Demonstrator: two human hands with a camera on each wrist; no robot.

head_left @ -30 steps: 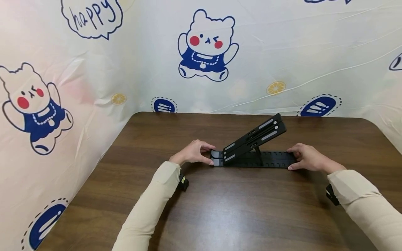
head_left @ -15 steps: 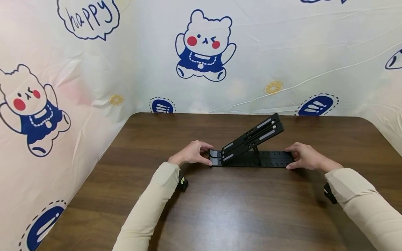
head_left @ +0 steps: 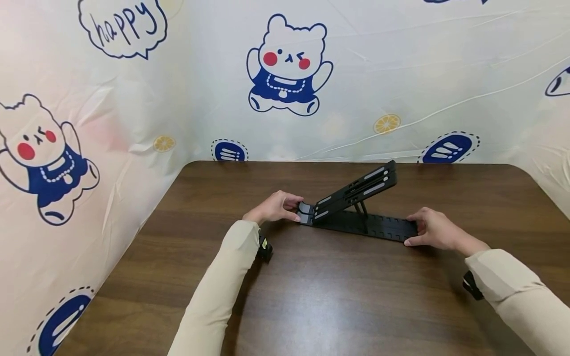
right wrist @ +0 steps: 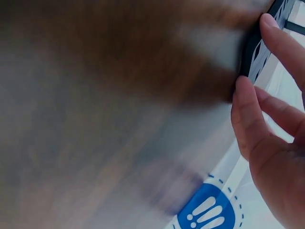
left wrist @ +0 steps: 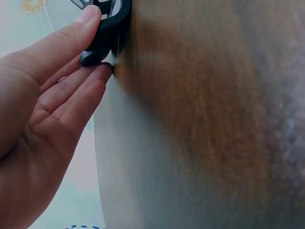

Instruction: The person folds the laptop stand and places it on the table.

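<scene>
A black folding laptop stand [head_left: 340, 224] stands on the brown wood table, its long flat base turned at a slight angle. The slotted upper panel [head_left: 352, 193] tilts up to the right, propped by a thin strut. At the base's left end, by the grey pads, my left hand [head_left: 273, 206] grips it between thumb and fingers. My right hand [head_left: 438, 231] pinches the opposite end, thumb on the near corner and fingers at the far one. Close up, the left wrist view shows the stand's rounded end [left wrist: 113, 28], and the right wrist view its dark edge [right wrist: 248, 52].
The wood tabletop [head_left: 338, 291] spreads around the stand, with its far edge behind the raised panel. A pale curtain [head_left: 213, 64] printed with cartoon bears hangs behind and along the left. Both wrists carry small black devices.
The stand has turned on the table: its left end has swung away from me with the left hand, while the right end and right hand have come slightly nearer.
</scene>
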